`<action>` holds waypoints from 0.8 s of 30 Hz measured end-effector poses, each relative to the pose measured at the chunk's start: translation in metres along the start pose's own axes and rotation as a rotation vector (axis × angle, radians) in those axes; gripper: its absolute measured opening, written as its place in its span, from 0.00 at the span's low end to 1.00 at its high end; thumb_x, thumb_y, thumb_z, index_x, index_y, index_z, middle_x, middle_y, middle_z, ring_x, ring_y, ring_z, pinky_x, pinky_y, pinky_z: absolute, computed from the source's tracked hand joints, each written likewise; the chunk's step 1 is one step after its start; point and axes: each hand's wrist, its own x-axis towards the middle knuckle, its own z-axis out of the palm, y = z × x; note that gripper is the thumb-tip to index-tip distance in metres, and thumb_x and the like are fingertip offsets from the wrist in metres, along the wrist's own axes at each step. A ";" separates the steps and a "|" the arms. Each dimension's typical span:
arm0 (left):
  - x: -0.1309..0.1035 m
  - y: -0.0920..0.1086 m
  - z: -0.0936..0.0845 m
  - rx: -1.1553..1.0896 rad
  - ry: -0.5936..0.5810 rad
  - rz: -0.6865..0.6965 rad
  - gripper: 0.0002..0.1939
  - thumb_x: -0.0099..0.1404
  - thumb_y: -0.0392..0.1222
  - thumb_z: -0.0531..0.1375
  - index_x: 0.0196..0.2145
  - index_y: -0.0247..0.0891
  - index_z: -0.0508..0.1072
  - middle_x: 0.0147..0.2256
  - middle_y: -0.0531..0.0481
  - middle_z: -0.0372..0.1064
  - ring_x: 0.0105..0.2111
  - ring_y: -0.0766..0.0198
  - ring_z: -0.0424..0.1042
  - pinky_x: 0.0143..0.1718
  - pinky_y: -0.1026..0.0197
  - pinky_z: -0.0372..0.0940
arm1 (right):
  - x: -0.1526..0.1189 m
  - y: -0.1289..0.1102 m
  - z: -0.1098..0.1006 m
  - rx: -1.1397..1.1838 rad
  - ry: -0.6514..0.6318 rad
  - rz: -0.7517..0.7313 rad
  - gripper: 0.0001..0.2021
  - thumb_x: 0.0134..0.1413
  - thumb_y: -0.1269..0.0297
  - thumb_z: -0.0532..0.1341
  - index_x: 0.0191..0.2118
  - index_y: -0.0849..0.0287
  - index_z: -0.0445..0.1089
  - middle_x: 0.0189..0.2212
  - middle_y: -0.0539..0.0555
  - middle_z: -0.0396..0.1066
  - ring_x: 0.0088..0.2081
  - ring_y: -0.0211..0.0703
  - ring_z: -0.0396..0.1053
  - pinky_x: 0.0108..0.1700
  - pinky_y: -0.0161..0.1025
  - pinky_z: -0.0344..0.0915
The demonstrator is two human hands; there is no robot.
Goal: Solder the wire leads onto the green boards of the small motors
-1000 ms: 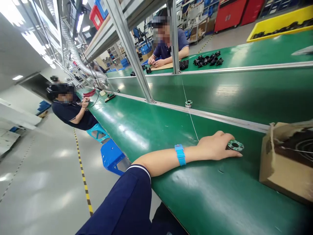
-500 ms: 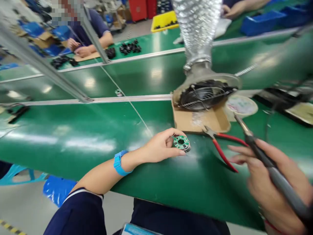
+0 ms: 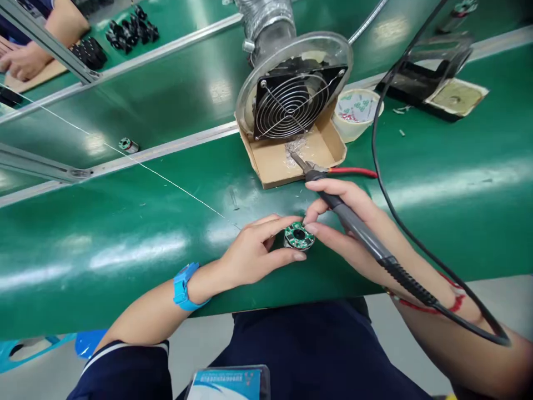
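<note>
Clearly, left hand (image 3: 250,251) grasps a round circuit board (image 3: 298,243), right hand (image 3: 353,249) a soldering iron (image 3: 356,223).

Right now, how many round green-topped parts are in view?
2 clearly: one round part in the left hand, another just beyond the metal rail. A blurred third may show at upper right; others could be hidden.
</note>
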 end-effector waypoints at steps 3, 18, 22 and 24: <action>-0.001 -0.001 0.001 0.038 0.005 0.055 0.26 0.63 0.55 0.66 0.53 0.37 0.76 0.28 0.57 0.60 0.23 0.72 0.55 0.26 0.66 0.55 | -0.001 0.002 -0.001 0.027 -0.051 0.014 0.23 0.61 0.63 0.62 0.60 0.50 0.60 0.36 0.48 0.73 0.39 0.36 0.73 0.52 0.39 0.72; -0.001 -0.003 0.002 0.065 -0.005 0.086 0.24 0.64 0.55 0.66 0.53 0.39 0.76 0.26 0.58 0.57 0.22 0.73 0.53 0.25 0.66 0.54 | 0.004 -0.006 0.002 0.017 -0.108 -0.104 0.16 0.62 0.70 0.56 0.55 0.53 0.59 0.33 0.46 0.70 0.31 0.31 0.69 0.39 0.33 0.67; -0.002 -0.005 0.002 0.079 -0.005 0.082 0.23 0.64 0.55 0.66 0.53 0.40 0.76 0.25 0.59 0.56 0.22 0.73 0.53 0.25 0.66 0.54 | 0.004 -0.007 0.001 -0.037 -0.107 -0.154 0.15 0.62 0.71 0.54 0.53 0.53 0.60 0.34 0.48 0.72 0.34 0.34 0.70 0.42 0.36 0.68; -0.001 -0.005 0.002 0.098 0.005 0.101 0.24 0.64 0.55 0.66 0.52 0.40 0.76 0.24 0.59 0.55 0.22 0.72 0.53 0.25 0.66 0.53 | 0.003 -0.006 0.002 -0.044 -0.101 -0.160 0.15 0.61 0.70 0.54 0.53 0.53 0.61 0.34 0.48 0.72 0.36 0.36 0.70 0.42 0.37 0.68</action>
